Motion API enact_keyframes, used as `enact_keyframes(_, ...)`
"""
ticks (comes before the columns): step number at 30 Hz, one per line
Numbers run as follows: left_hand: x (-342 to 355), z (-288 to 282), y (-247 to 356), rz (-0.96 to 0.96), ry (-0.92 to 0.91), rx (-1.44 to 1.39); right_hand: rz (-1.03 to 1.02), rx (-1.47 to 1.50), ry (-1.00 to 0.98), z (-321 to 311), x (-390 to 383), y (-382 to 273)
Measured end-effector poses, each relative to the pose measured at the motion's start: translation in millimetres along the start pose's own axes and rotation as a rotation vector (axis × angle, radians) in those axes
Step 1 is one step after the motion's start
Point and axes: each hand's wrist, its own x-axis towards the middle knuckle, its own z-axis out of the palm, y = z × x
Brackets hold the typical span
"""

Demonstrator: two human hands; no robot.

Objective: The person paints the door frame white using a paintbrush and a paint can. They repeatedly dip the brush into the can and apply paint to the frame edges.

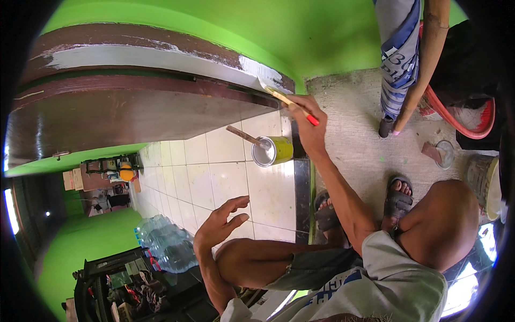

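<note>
My right hand (308, 121) is closed around a paintbrush (284, 98) with a pale handle and a red end. Its bristles touch the door frame (252, 70), where white paint covers much of the brown wood. My left hand (222, 221) hangs above my bent knee, fingers apart, holding nothing. Between the two hands a yellow paint can (281, 150) stands on the white tiles, with whitish paint on its inside. A flat wooden stick (244, 135) leans out of the can's mouth. Beside the frame stands a brown door (134, 115).
A dark sill (302, 198) divides the tiles from rough concrete (348, 145). At the right are a folded umbrella (399, 64), a bamboo pole (429, 59), a red-rimmed container (483, 126) and a bucket (481, 182). Plastic water bottles (169, 247) and a black shelf (134, 284) lie left.
</note>
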Motion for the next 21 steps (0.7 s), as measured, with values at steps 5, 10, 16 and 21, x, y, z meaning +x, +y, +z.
enact_keyframes(5, 1, 2, 0, 0.059, -0.006, -0.015, -0.059, 0.057, 0.108, 2, 17, 2)
enact_keyframes(10, -2, 1, -3, 0.033, 0.014, -0.018, -0.012, -0.053, 0.006, 1, 5, 2)
enact_keyframes(16, -1, 1, 2, 0.052, -0.002, 0.004, 0.03, 0.042, 0.101, -12, 2, 8)
enact_keyframes(21, 1, -1, 1, 0.058, 0.003, -0.023, 0.053, 0.016, 0.031, -11, -6, 20)
